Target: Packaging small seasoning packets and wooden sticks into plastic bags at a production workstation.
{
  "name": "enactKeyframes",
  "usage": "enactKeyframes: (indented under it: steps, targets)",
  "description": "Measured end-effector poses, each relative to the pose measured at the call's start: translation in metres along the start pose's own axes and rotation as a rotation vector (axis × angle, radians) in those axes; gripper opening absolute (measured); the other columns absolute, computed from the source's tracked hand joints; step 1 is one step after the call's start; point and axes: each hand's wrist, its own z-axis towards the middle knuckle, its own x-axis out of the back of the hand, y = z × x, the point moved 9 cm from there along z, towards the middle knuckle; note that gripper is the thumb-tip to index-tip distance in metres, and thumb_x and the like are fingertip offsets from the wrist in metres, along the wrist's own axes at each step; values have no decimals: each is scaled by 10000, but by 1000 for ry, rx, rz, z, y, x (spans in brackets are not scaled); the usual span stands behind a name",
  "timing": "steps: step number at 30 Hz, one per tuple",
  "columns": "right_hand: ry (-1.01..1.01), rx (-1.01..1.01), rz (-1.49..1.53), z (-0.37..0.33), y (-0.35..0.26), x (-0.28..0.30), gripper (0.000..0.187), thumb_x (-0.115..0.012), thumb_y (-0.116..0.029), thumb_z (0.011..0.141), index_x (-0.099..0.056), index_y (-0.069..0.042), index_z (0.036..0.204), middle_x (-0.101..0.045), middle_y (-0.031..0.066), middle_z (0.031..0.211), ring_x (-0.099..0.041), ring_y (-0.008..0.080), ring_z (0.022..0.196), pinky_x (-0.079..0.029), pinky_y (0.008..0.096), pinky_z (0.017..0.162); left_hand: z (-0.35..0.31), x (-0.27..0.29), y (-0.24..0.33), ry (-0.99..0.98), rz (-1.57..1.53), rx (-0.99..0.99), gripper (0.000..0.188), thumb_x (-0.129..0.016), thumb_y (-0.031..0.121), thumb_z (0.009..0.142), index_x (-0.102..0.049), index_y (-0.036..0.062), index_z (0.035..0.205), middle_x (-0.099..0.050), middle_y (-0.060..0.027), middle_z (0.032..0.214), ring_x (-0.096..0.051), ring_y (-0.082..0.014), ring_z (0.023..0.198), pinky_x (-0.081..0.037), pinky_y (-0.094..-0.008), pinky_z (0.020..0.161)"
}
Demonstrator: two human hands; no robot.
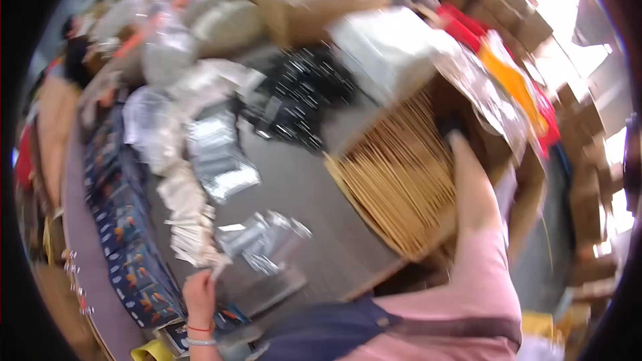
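My left hand [199, 289], with a red cord and a pale bracelet at the wrist, is closed at the near end of a row of cream cloth-like pieces [190, 217]. Its fingertips pinch the corner of one piece. My right arm stretches into an open cardboard box [498, 150] on the right. Dark and blurred, my right hand [449, 127] is beside a tightly packed row of flat brown pieces [401, 177] standing on edge; its fingers cannot be made out. Clear plastic bags [264, 241] lie just beyond my left hand.
Silvery plastic packets [217, 150] and a heap of shiny black plastic [301, 90] lie on the dark table [348, 254]. A large white package [384, 47] sits behind the box. Dark patterned fabric [124, 227] runs along the left. Stacked cartons [575, 194] stand at far right.
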Motion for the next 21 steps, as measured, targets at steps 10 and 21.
enactKeyframes:
  steps: [10,21]
  targets:
    - [84,195,-269,45,101,-106,390,-469,-372,960,-685,-115,1159,-671,191,1145,-635,349,1062,-505,466,909,-4,8,37,-41,-106,100,144,-708,122,827,-711,36,943,-683,-139,811,-666,-298,721,-520,-364,653]
    - [-93,127,-464,-4,-32,13,343,-435,-303,976,-697,-166,1149,-654,148,1228,-622,339,1126,-469,512,967,1,8,55,18,-95,76,150,-690,99,834,-698,36,970,-690,-158,882,-668,-339,806,-528,-395,721]
